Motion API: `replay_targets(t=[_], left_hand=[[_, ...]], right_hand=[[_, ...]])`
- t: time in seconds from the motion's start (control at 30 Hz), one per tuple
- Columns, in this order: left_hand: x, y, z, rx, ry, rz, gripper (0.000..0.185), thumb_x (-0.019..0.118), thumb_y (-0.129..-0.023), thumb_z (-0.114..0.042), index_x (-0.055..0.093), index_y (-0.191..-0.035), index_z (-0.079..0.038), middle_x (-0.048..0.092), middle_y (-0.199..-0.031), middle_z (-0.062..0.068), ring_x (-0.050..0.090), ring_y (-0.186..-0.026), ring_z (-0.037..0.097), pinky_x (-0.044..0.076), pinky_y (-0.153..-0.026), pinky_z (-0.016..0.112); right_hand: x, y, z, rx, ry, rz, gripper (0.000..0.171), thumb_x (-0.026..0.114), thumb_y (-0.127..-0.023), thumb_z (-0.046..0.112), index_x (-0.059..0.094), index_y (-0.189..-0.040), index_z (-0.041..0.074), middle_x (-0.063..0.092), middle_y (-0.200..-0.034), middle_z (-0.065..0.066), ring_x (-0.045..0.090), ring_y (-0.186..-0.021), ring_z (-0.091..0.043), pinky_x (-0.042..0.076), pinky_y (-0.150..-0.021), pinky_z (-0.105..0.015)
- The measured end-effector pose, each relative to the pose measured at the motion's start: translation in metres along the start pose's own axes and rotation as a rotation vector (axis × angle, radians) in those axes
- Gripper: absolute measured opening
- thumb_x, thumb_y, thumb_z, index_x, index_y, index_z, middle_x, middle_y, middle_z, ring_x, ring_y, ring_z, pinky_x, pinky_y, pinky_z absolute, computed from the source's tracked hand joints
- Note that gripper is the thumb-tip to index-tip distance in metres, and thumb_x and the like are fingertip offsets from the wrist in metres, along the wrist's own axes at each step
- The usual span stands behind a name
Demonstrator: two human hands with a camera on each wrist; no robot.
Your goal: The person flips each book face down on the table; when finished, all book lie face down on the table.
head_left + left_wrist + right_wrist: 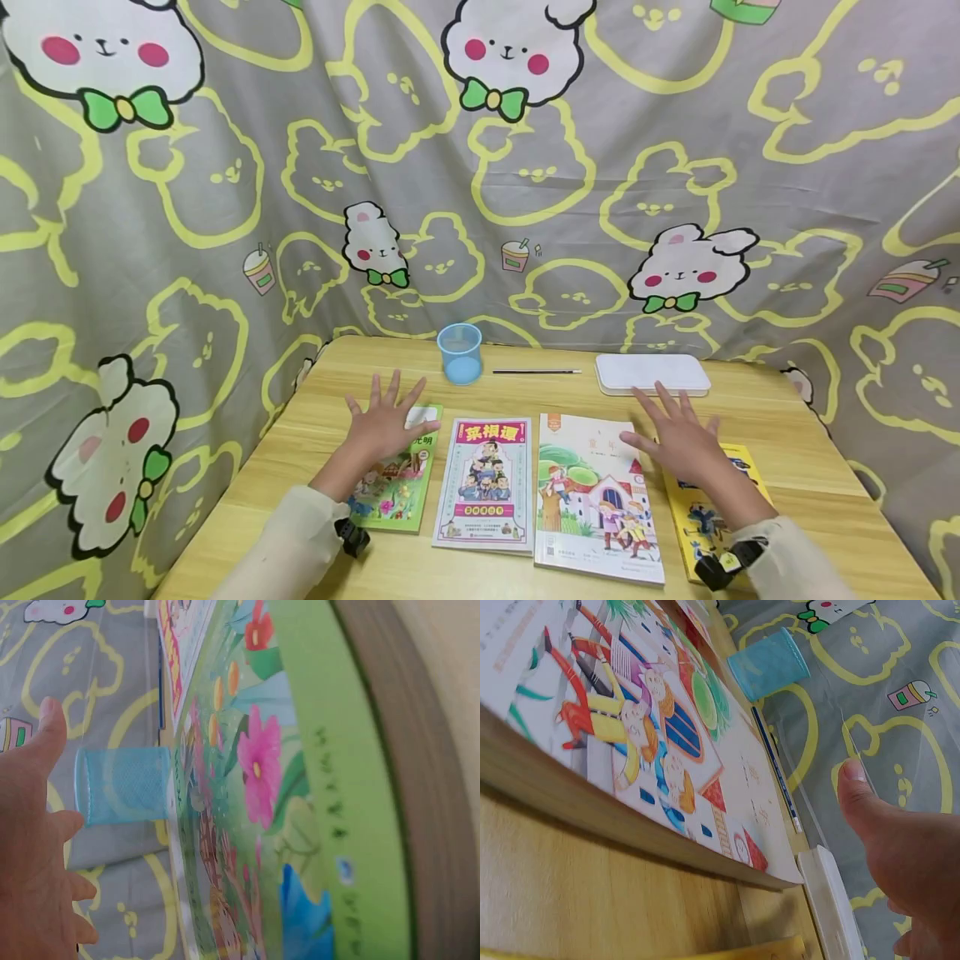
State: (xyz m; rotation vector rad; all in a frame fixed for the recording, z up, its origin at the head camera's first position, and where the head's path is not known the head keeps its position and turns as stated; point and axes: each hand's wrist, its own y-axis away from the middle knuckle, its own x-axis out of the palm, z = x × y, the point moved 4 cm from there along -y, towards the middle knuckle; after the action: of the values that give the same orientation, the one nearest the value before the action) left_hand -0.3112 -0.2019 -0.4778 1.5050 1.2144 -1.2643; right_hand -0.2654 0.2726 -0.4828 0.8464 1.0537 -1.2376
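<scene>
- Grey cloth (675,125) hangs behind and on both sides of the table, closing off the room.
- Cloth print: yellow bunny outlines, white bunnies (517,50) with pink cheeks and green bow ties, small drink cups (514,255).
- Cloth drapes down past the table's left and right edges, with soft folds.
- Light wood-grain table (810,467), rounded back corners, pushed against the cloth.
- Even, bright light; soft shadows only.
- No wall, floor or window in view.

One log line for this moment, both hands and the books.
left hand: open, over green book | right hand: open, over yellow book | four books in row | blue mesh cup, pencil, white case behind
</scene>
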Motion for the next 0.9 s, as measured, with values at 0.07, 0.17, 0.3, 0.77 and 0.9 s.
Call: replay_targets(t=[0.07, 0.17, 0.3, 0.77, 0.9], left_hand=[[0.000, 0.002, 0.001, -0.005, 0.005, 0.001, 0.090, 0.049, -0.093, -0.078, 0.019, -0.166, -0.035, -0.001, -0.172, 0.017, -0.014, -0.153, 0.050, -0.010, -0.104, 0.088], [0.000, 0.005, 0.003, -0.014, 0.007, 0.003, 0.090, 0.048, -0.093, -0.078, 0.018, -0.166, -0.035, -0.002, -0.172, 0.016, -0.014, -0.154, 0.050, -0.008, -0.104, 0.088], [0.000, 0.010, 0.006, -0.020, 0.007, -0.008, 0.090, 0.049, -0.094, -0.077, 0.019, -0.166, -0.033, 0.001, -0.172, 0.018, -0.011, -0.154, 0.051, -0.005, -0.104, 0.089], [0.001, 0.036, 0.019, -0.043, 0.035, 0.003, 0.090, 0.051, -0.094, -0.075, 0.019, -0.166, -0.031, 0.004, -0.171, 0.022, -0.008, -0.153, 0.054, -0.005, -0.101, 0.091], [0.004, 0.044, 0.025, -0.051, 0.052, 0.016, 0.090, 0.051, -0.095, -0.074, 0.018, -0.167, -0.031, 0.003, -0.170, 0.025, -0.007, -0.153, 0.056, -0.005, -0.100, 0.092]], right_hand=[[0.000, -0.001, 0.003, -0.004, -0.004, 0.001, 0.094, 0.050, -0.094, 0.076, 0.018, -0.167, 0.025, 0.010, -0.170, -0.025, 0.004, -0.149, -0.062, -0.004, -0.099, -0.092], [0.001, -0.003, 0.007, -0.008, -0.016, 0.004, 0.094, 0.052, -0.094, 0.074, 0.021, -0.166, 0.024, 0.011, -0.170, -0.025, 0.004, -0.150, -0.061, -0.002, -0.100, -0.091], [0.002, -0.007, 0.014, -0.017, -0.021, 0.004, 0.092, 0.055, -0.094, 0.071, 0.025, -0.165, 0.021, 0.013, -0.169, -0.026, 0.007, -0.150, -0.060, 0.002, -0.103, -0.090], [0.013, -0.024, 0.039, -0.082, -0.034, 0.021, 0.093, 0.052, -0.094, 0.074, 0.030, -0.164, 0.018, 0.018, -0.169, -0.024, 0.012, -0.153, -0.053, 0.010, -0.111, -0.083], [0.018, -0.029, 0.048, -0.106, -0.032, 0.018, 0.090, 0.055, -0.095, 0.071, 0.031, -0.164, 0.018, 0.019, -0.169, -0.023, 0.013, -0.153, -0.052, 0.012, -0.113, -0.082]])
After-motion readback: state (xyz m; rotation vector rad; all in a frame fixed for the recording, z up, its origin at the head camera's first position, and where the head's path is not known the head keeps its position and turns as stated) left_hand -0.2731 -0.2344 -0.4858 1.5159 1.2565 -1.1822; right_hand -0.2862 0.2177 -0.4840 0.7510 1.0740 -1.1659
